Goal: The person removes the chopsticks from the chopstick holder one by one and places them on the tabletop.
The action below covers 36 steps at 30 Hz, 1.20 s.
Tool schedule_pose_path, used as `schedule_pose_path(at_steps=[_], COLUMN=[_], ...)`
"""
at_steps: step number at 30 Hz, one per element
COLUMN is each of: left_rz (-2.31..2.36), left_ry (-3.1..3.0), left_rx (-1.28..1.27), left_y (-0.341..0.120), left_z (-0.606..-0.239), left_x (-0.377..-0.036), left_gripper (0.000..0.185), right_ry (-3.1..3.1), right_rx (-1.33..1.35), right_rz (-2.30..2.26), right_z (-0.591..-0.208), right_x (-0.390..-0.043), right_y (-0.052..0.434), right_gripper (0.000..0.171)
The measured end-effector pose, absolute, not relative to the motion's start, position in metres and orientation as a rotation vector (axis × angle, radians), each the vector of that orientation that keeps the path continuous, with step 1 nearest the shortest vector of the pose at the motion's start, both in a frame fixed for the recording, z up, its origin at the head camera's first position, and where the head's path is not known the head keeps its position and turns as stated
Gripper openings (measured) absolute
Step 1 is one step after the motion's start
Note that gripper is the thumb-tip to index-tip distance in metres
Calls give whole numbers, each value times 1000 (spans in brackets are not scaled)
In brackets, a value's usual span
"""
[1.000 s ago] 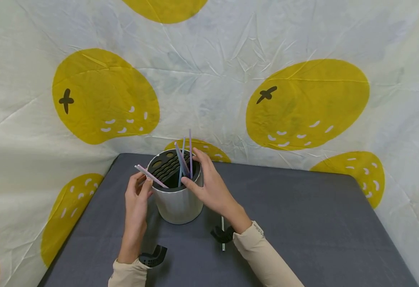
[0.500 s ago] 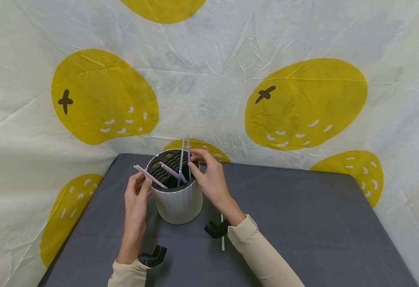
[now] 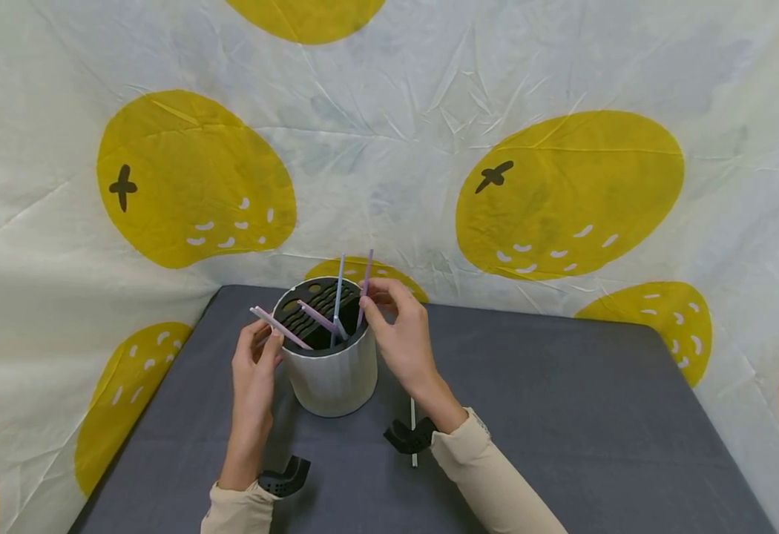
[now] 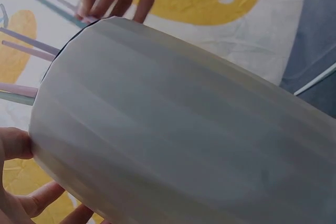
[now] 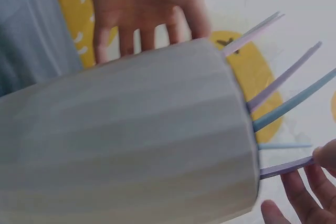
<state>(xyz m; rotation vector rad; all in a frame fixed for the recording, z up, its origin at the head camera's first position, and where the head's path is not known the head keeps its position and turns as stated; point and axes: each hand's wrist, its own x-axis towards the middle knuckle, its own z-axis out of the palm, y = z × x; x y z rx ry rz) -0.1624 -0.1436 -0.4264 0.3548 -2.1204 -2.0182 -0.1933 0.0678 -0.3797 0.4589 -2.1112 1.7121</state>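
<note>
A white round holder [image 3: 332, 374] with a black slotted insert [image 3: 309, 311] stands on the grey table [image 3: 563, 415]. My left hand [image 3: 256, 363] grips the holder's left side near the rim, its thumb just under a pink straw [image 3: 276, 326] that sticks out leftward. My right hand [image 3: 399, 334] pinches a purple straw [image 3: 365, 285] that stands in the holder's right rim and leans right. A blue straw [image 3: 339, 285] stands upright and another pink straw [image 3: 319, 317] leans across the insert. In the right wrist view my fingertips [image 5: 325, 161] hold the purple straw [image 5: 286, 167] beside the holder [image 5: 131, 140].
One more straw [image 3: 413, 437] lies on the table under my right wrist, also seen in the left wrist view as a straw [image 4: 315, 80]. A white cloth with yellow fruit prints [image 3: 563, 193] hangs close behind and to the left of the table.
My right hand rose from the holder's rim to the purple straw and tilted it rightward. One pink straw dropped to lean across the insert. My left hand stayed still.
</note>
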Motion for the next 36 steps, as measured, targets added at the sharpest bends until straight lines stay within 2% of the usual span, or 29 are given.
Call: schedule_pose_path(at_steps=[17,27,36], left_rz=[-2023,-2032,-2032], left_ry=[-2098,-2096,-2087], left_rx=[329,351,350], left_y=[-143,-142,-142], left_z=[-427,-427,-427], left_x=[-163,-163,-163], left_gripper=[43,42,43], right_ry=[-1655,-1326,-1221], right_rx=[458,233,56], right_rz=[1795,2093,2330], right_z=[-354,-352,-357], right_x=[-176,-183,-185], right_y=[74,97,121], right_gripper=[25,31,28])
